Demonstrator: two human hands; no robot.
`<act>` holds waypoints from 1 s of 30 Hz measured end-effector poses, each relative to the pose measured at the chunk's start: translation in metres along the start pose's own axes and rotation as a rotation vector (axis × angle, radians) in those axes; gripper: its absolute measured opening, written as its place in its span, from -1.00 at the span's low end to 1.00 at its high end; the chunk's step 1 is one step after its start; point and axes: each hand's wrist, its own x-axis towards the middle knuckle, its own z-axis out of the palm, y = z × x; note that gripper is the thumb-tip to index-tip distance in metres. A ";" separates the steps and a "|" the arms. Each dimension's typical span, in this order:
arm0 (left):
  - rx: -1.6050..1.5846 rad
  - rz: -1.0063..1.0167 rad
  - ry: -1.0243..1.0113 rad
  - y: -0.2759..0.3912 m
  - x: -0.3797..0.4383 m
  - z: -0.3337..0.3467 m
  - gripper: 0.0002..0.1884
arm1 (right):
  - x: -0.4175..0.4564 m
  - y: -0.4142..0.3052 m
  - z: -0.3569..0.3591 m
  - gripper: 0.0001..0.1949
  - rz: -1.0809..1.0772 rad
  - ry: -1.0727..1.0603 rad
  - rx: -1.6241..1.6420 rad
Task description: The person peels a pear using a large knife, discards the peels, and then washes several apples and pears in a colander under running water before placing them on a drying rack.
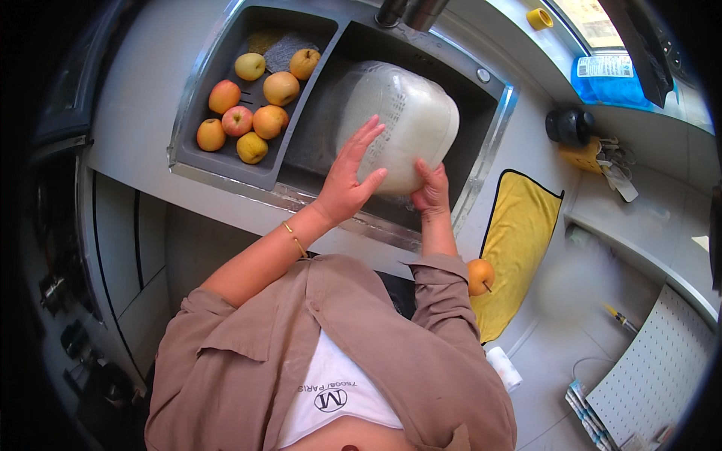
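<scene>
A white plastic basket with small perforations (409, 113) is tipped over the right bowl of the dark grey sink (313, 160), its outer side facing up. My right hand (432, 187) grips its near edge, thumb on the outside and the other fingers partly hidden. Spread flat, my left hand (355, 175) lies over the basket's left side with the fingers apart; whether the palm touches it cannot be told. Several apples and yellow-orange pears (237, 120) rest in the left bowl, beside a grey scouring cloth (289, 53).
A dark faucet (414, 12) stands behind the sink. To the right, a yellow cloth (516, 242) lies on the counter with an orange-yellow fruit (480, 277) by its near end. A blue bottle (609, 79) is on the window ledge, and a white pegboard (654, 366) stands far right.
</scene>
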 end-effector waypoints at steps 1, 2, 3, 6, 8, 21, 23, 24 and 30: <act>0.005 -0.007 0.016 0.002 -0.001 0.000 -0.31 | -0.001 -0.005 0.000 -0.52 -0.005 -0.006 -0.027; 0.009 -0.013 0.032 0.004 -0.002 0.000 -0.31 | -0.001 -0.009 0.002 -0.54 -0.029 -0.004 -0.098; 0.011 -0.018 0.045 0.006 -0.003 0.000 -0.31 | -0.002 -0.015 0.005 -0.55 -0.044 -0.006 -0.204; -0.125 -0.152 0.130 -0.002 -0.012 0.000 -0.26 | -0.005 -0.033 0.033 -0.64 -0.090 0.013 -0.523; -0.288 -0.363 0.133 -0.030 -0.021 0.005 -0.13 | -0.003 -0.035 0.047 -0.69 -0.110 -0.024 -0.820; -1.218 -1.055 0.211 -0.074 0.015 0.008 -0.12 | -0.003 0.020 0.041 -0.70 -0.159 -0.115 -1.842; -1.223 -1.075 0.242 -0.091 0.016 0.004 -0.13 | -0.004 0.014 0.044 -0.69 -0.162 -0.119 -1.792; -1.243 -1.124 0.308 -0.089 0.016 0.002 -0.13 | -0.007 0.009 0.048 -0.69 -0.171 -0.105 -1.760; -1.020 -1.200 0.508 -0.107 0.007 -0.008 -0.04 | -0.036 -0.046 0.065 -0.70 -0.362 0.052 -1.408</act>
